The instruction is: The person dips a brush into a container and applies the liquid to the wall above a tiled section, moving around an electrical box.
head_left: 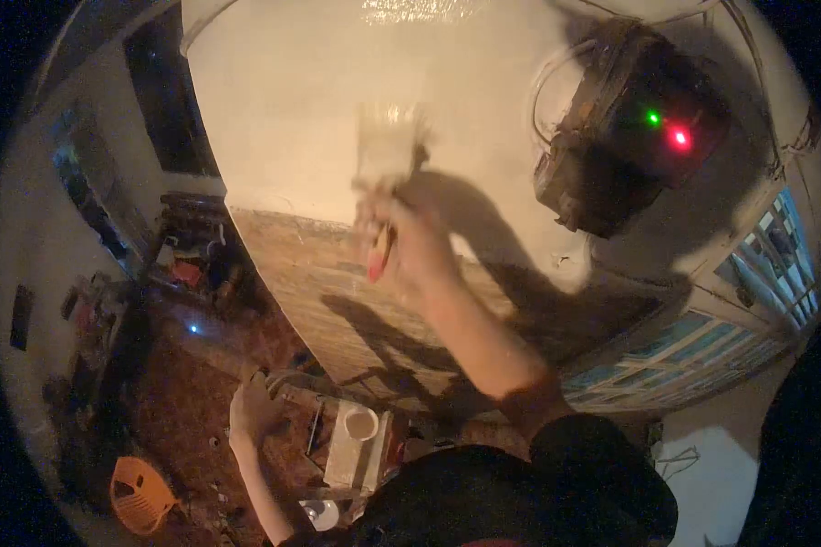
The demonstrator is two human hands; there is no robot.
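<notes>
A wide flat brush [388, 146] rests against the pale wall [283, 109], its outline blurred by motion. My right hand [397, 232] grips its handle, whose red end sticks out below the fingers. Wet, shiny patches show on the wall at the top of the view. Below the pale area runs a brown, wood-like band [292, 264]. Low on the left, my left hand [257, 406] is beside a dark, curved bar; its fingers are too dim to make out clearly. A white cup or tub [360, 423] stands on a pale surface to its right.
A dark box [611, 137] with green and red lights is on the wall at the right, with cables around it. Barred windows [693, 346] are at the lower right. An orange plastic chair or basket [140, 494] stands on the reddish floor at the lower left.
</notes>
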